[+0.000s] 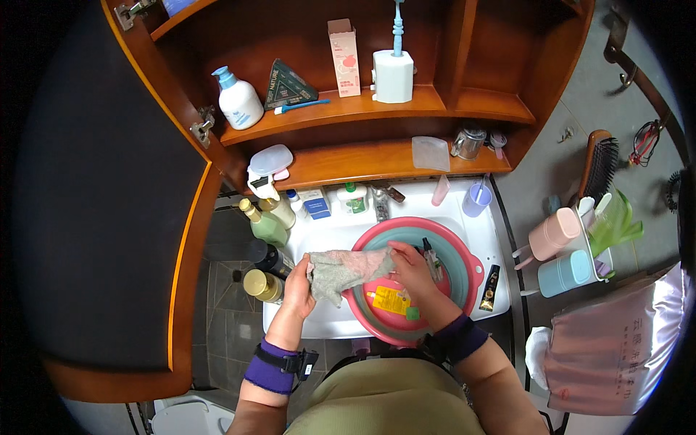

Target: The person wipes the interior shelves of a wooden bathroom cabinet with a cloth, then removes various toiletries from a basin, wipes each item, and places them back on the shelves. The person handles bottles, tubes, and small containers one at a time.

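A grey and pink cloth (348, 267) is stretched between my two hands over the white sink (321, 324). Its left end is gripped by my left hand (298, 288), and a corner of it hangs down near there. My right hand (416, 274) pinches the other end above a pink and teal basin (461, 239). Inside the basin lie a yellow packet (390, 300), a small green item (412, 313) and a slim bottle with a black top (430, 258). The cloth and my right hand hide part of the basin.
An open cabinet shelf (348, 159) overhangs the sink's back, with its door (182, 283) swung out at left. Bottles, including a green one (266, 228), crowd the left rim. A black tube (490, 288) and purple cup (477, 200) sit at right, near a wall-mounted cup holder (595, 239).
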Motion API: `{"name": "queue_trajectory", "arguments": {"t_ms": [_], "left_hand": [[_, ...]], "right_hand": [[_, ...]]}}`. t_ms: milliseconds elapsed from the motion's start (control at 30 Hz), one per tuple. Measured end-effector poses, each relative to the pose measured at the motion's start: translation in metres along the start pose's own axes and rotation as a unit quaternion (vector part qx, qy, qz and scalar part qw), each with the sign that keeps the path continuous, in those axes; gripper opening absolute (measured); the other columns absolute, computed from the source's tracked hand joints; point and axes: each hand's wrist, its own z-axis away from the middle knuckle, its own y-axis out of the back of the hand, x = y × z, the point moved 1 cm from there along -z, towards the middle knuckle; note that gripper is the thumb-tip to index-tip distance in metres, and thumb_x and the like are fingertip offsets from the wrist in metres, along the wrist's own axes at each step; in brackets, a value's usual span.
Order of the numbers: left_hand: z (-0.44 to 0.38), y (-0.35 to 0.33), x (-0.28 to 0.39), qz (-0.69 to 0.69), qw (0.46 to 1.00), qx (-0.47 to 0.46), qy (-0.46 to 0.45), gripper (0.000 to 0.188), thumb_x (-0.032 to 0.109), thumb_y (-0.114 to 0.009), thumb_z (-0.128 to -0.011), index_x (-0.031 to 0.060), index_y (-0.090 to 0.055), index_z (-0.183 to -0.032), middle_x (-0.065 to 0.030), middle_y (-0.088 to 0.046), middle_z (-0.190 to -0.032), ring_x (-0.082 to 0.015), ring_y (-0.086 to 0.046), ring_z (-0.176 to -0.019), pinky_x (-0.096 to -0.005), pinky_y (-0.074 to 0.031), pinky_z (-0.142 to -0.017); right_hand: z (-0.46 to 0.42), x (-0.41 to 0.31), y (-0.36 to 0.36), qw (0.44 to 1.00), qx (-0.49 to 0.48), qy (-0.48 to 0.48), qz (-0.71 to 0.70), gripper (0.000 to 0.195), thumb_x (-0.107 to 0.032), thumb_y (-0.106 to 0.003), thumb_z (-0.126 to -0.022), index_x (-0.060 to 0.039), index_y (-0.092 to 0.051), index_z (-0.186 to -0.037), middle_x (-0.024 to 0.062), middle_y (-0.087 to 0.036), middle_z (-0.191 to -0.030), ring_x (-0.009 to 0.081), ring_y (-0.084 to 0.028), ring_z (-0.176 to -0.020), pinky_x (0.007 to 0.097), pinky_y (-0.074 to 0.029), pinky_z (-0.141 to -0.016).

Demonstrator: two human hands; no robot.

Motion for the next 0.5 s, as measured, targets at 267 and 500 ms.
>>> {"name": "queue_trajectory", "arguments": {"t_ms": [267, 500], "left_hand": [[0.021, -0.015, 0.011, -0.004, 0.996, -0.073, 0.046, 0.037, 0.027, -0.045, -0.104, -0.0014, -0.053, -0.126, -0.0124, -0.063, -0.118, -0.0231, -0.065, -0.105, -0.0367, -0.055, -0.089], [0.033, -0.018, 0.019, -0.101, 0.992, -0.07, 0.004, 0.026, 0.025, -0.053, -0.101, 0.0045, -0.057, -0.118, -0.0046, -0.064, -0.11, -0.0155, -0.063, -0.097, -0.0318, -0.052, -0.084]], "right_hand": [[0.03, -0.011, -0.038, 0.92, -0.119, 0.257, 0.27, 0.043, -0.017, -0.069, -0.091, -0.0028, -0.053, -0.129, 0.0111, -0.058, -0.121, 0.0179, -0.058, -0.112, 0.0305, -0.05, -0.091], [0.009, 0.028, -0.041, 0.953, -0.224, 0.132, 0.158, 0.019, -0.014, -0.064, -0.096, -0.0004, -0.06, -0.109, -0.0017, -0.061, -0.093, 0.0047, -0.056, -0.085, 0.0233, -0.048, -0.076]]}}
